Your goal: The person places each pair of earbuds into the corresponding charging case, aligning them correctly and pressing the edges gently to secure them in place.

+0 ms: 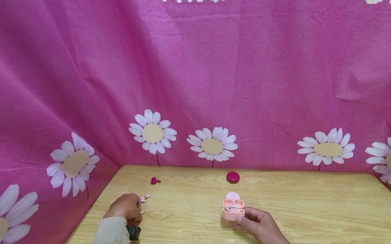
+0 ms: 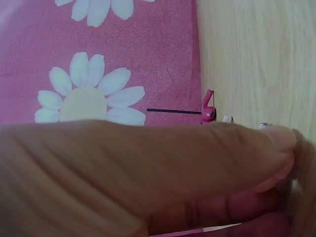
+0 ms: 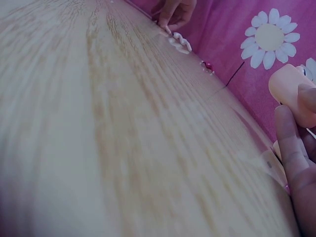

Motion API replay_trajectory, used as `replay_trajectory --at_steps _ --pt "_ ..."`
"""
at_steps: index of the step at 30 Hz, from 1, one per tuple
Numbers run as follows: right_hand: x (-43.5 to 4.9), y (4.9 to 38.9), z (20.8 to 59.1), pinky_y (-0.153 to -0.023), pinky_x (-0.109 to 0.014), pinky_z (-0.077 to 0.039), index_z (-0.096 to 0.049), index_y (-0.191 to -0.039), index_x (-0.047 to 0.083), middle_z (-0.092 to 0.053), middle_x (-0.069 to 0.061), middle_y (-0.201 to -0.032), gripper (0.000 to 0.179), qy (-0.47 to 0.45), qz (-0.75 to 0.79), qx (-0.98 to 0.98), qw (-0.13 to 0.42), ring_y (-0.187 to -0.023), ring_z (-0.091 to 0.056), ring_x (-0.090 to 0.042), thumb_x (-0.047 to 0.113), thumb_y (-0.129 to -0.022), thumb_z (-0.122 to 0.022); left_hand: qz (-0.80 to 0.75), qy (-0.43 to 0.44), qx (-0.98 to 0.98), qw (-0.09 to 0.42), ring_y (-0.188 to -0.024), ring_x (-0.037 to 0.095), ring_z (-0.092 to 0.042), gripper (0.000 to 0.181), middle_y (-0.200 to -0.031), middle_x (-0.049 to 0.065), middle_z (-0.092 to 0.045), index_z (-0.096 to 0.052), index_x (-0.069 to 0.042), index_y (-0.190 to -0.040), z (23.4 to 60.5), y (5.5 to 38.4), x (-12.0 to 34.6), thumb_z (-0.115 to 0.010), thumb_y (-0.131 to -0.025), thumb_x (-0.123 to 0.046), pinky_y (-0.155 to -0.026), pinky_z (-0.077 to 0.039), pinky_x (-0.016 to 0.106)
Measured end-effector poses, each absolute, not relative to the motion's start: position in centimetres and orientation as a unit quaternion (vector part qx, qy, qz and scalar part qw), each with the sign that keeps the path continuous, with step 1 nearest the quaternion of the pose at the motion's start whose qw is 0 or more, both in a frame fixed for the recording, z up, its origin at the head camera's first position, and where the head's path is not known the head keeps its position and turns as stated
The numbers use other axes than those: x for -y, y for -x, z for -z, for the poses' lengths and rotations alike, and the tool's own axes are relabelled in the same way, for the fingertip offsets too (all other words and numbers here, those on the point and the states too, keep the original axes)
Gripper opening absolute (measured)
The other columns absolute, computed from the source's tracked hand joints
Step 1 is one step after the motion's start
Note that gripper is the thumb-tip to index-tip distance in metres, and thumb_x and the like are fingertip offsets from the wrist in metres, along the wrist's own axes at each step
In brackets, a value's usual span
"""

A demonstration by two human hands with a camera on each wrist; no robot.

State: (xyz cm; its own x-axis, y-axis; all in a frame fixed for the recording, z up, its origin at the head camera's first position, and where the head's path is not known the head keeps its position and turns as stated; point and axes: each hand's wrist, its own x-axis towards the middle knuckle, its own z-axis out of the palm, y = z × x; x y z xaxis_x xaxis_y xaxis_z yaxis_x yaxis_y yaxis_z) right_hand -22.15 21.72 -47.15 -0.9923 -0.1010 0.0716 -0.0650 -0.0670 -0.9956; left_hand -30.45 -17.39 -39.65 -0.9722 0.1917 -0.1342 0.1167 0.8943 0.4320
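My right hand (image 1: 263, 227) holds a pink earbud case (image 1: 234, 213) by its side, a little above the table. The case's lid stands raised, and a white earbud (image 1: 229, 208) shows inside. On the left of the table my left hand (image 1: 125, 207) reaches down with its fingers bent, pinching a white earbud (image 1: 142, 212) that is mostly hidden. Just beyond those fingers lie white earbuds (image 1: 145, 198). In the left wrist view, the thumb (image 2: 197, 158) covers most of the fingertips' work.
Magenta earbuds (image 1: 155, 181) lie toward the back left of the wooden table (image 1: 185, 233). A round magenta case (image 1: 233, 177) sits behind the pink one. A pink cloth (image 1: 247, 73) with daisies hangs along the table's back and sides.
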Motion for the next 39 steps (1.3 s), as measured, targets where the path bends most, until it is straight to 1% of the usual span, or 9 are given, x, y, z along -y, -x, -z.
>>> replay_trajectory --at_steps 7,13,19,23,26,30,34,39 --pt "-21.7 22.2 47.2 -0.083 -0.03 -0.054 -0.056 -0.122 -0.014 -0.068 -0.008 -0.102 0.042 0.048 0.732 -0.679 0.014 -0.089 -0.065 -0.012 0.009 -0.088 -0.068 -0.217 -0.078 -0.969 0.09 -0.05 0.015 -0.048 0.021 -0.056 0.002 -0.052 -0.056 -0.006 -0.067 39.7 30.5 17.3 -0.074 -0.066 0.004 -0.046 -0.037 0.025" --pt "-21.7 22.3 47.1 -0.084 -0.03 -0.054 -0.056 -0.122 -0.014 -0.068 -0.008 -0.102 0.043 0.046 0.737 -0.674 0.015 -0.09 -0.065 -0.013 0.009 -0.088 -0.068 -0.23 -0.078 -0.965 0.099 -0.051 0.016 -0.05 0.022 -0.059 0.003 -0.053 -0.056 -0.006 -0.069 39.8 30.6 17.3 -0.076 -0.068 0.003 -0.047 -0.038 0.025" --pt "-21.7 22.2 47.0 -0.084 -0.031 -0.054 -0.056 -0.122 -0.014 -0.068 -0.008 -0.101 0.043 0.042 0.739 -0.672 0.019 -0.089 -0.065 -0.013 0.009 -0.088 -0.069 -0.275 -0.083 -0.951 0.118 -0.049 0.014 -0.046 0.022 -0.06 0.004 -0.052 -0.055 -0.005 -0.073 39.8 30.6 17.1 -0.072 -0.07 0.007 -0.044 -0.037 0.025" --pt "-21.7 22.2 47.0 -0.083 -0.031 -0.054 -0.056 -0.121 -0.014 -0.068 -0.008 -0.101 0.042 0.038 0.743 -0.668 0.016 -0.089 -0.065 -0.014 0.009 -0.088 -0.069 -0.276 -0.111 -0.95 0.098 -0.052 0.015 -0.046 0.019 -0.064 0.004 -0.053 -0.054 -0.007 -0.076 39.8 30.8 16.8 -0.071 -0.076 0.002 -0.047 -0.037 0.026" --pt "-21.6 22.3 47.1 -0.083 -0.031 -0.055 -0.056 -0.12 -0.015 -0.068 -0.008 -0.099 0.041 0.039 0.741 -0.67 0.016 -0.088 -0.066 -0.013 0.009 -0.088 -0.069 -0.262 -0.119 -0.954 0.082 -0.054 0.016 -0.048 0.02 -0.067 0.003 -0.052 -0.054 -0.009 -0.077 39.8 30.9 16.6 -0.072 -0.077 -0.002 -0.049 -0.039 0.027" --pt "-21.7 22.2 47.1 -0.083 -0.031 -0.055 -0.056 -0.12 -0.014 -0.068 -0.008 -0.1 0.042 0.043 0.737 -0.675 0.014 -0.088 -0.066 -0.013 0.01 -0.089 -0.068 -0.247 -0.125 -0.959 0.058 -0.06 0.017 -0.049 0.022 -0.069 0.002 -0.052 -0.054 -0.011 -0.077 39.8 31.1 16.3 -0.074 -0.075 -0.004 -0.053 -0.039 0.029" --pt "-21.7 22.2 47.1 -0.084 -0.031 -0.054 -0.056 -0.122 -0.014 -0.068 -0.009 -0.102 0.043 0.041 0.739 -0.672 0.016 -0.089 -0.066 -0.014 0.01 -0.089 -0.068 -0.231 -0.143 -0.962 0.031 -0.067 0.016 -0.048 0.022 -0.07 0.0 -0.052 -0.055 -0.012 -0.076 39.7 31.2 16.1 -0.076 -0.074 -0.006 -0.061 -0.04 0.031" --pt "-21.6 22.3 47.1 -0.082 -0.03 -0.055 -0.057 -0.119 -0.015 -0.067 -0.01 -0.099 0.041 0.043 0.74 -0.672 0.009 -0.087 -0.066 -0.015 0.009 -0.089 -0.068 -0.246 -0.161 -0.955 0.02 -0.065 0.015 -0.047 0.017 -0.067 -0.001 -0.052 -0.057 -0.012 -0.073 39.5 31.4 15.8 -0.072 -0.073 -0.002 -0.061 -0.039 0.031"
